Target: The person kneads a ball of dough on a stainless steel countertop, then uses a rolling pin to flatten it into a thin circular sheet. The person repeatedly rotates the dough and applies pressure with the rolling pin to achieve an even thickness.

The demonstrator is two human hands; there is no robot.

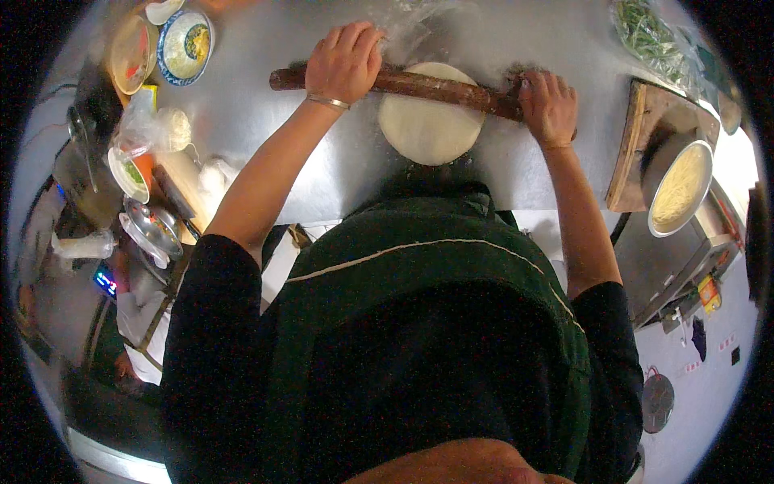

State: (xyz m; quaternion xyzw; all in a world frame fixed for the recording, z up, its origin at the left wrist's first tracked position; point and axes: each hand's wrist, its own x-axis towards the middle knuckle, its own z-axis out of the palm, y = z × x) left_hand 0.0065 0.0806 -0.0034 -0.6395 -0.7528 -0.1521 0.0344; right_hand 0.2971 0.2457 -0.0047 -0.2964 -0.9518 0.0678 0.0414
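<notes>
A rounded sheet of pale dough (430, 134) lies flat on the metal worktop (254, 139), close to its front edge. Across the dough's far half runs a brown wooden rolling pin (432, 86), slightly slanted, its right end nearer to me. My left hand (346, 63) wraps around the pin left of the dough; a bracelet circles that wrist. Right of the dough, my right hand (549, 106) grips the pin near its other end. The fingertips of both hands are partly hidden. White flour traces show on the metal beyond the dough.
At right, a metal bowl of noodle-like strands (680, 190) stands by a wooden board (644, 139), with bagged greens (650, 39) beyond. At left are a blue-and-white bowl (184, 48), a bowl of chopped greens (129, 174) and a metal pan (154, 227). Another person (142, 333) is at lower left.
</notes>
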